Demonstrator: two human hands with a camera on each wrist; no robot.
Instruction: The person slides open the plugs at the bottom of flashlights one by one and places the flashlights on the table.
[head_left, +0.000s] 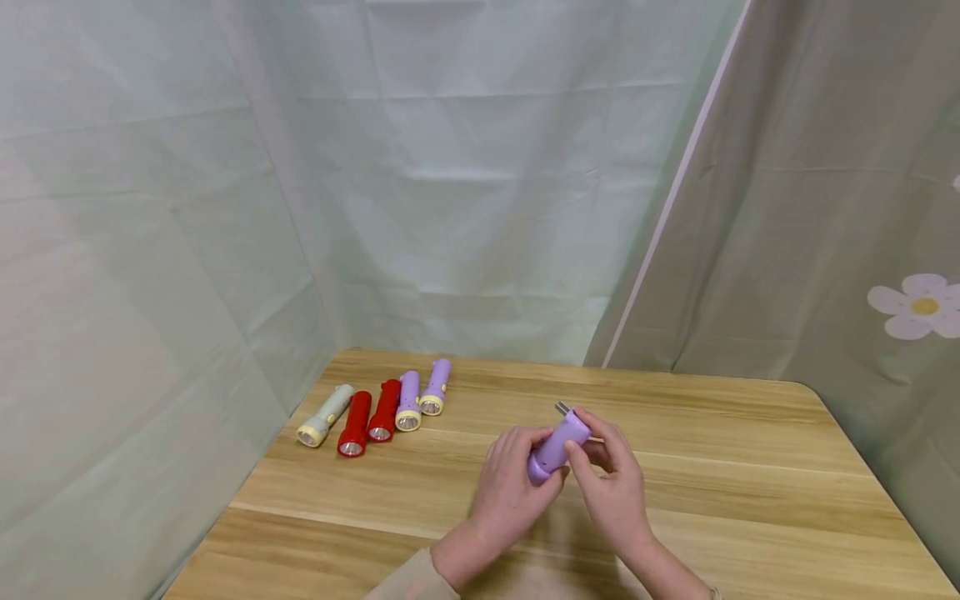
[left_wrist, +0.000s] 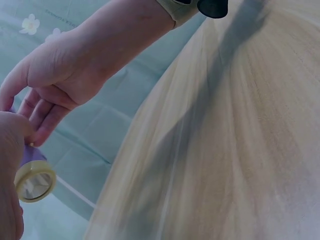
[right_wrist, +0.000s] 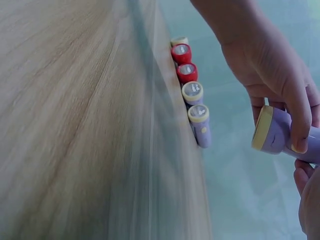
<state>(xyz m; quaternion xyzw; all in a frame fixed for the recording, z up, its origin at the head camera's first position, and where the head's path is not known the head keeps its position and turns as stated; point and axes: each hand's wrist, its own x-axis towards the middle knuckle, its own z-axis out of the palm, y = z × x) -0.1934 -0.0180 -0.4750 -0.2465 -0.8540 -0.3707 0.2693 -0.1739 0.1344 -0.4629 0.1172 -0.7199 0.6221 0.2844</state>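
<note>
Above the near part of the wooden table [head_left: 750,475], right of the row of flashlights, a purple flashlight [head_left: 557,448] is held up between two hands. Its long axis slants in the head view: the lens end lies lower left, the tail upper right. The left hand [head_left: 510,482] is nearer the lens end, its fingers and thumb curled round it; the right hand [head_left: 613,492] is nearer the tail, pinching it between thumb and fingers. Two metal prongs [head_left: 562,407] jut from the tail beside the right fingertips, angled up and left, away from the line of the barrel. The left wrist view shows the yellow rim [left_wrist: 36,181] around the lens.

Well apart, toward the table's far left, five more flashlights lie side by side, lenses toward the person: a pale grey-green flashlight [head_left: 330,412], two red flashlights [head_left: 358,415] and two purple-and-yellow flashlights [head_left: 409,395]. Behind hangs pale fabric [head_left: 480,183]; on the right, a printed white flower [head_left: 924,307].
</note>
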